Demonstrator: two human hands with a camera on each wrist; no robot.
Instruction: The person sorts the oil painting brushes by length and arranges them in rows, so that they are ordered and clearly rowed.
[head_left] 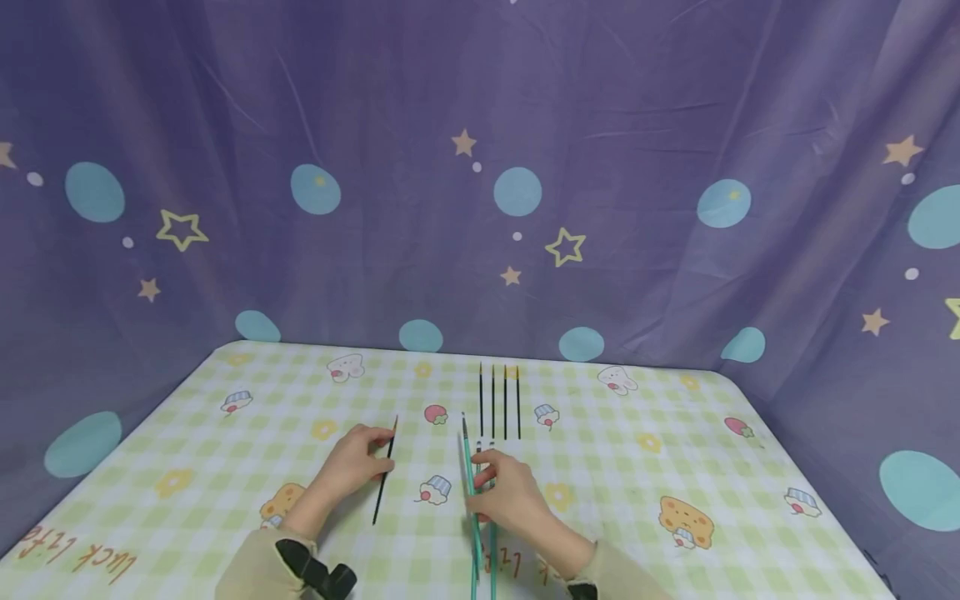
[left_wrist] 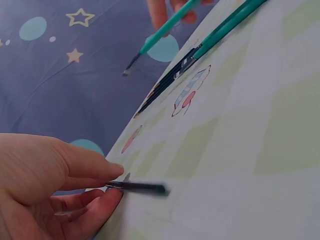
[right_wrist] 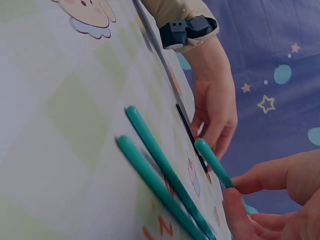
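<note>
My left hand (head_left: 352, 461) pinches a thin black paintbrush (head_left: 381, 493) between thumb and fingers, left of the table's middle. Its bristles point toward the back and the dark handle toward me. In my right hand (head_left: 517, 493) is a teal-handled paintbrush (head_left: 468, 458), pinched with its tip up and away from me; the right wrist view shows its rounded teal end (right_wrist: 212, 159). Two more teal paintbrushes (head_left: 492, 560) lie side by side on the cloth below that hand, which partly hides them.
Several slim black paintbrushes (head_left: 506, 408) lie in a parallel row behind my right hand, tips toward the back. A checked, cartoon-printed cloth (head_left: 622, 467) covers the table. Behind its far edge hangs a purple curtain (head_left: 630, 275) with stars and dots.
</note>
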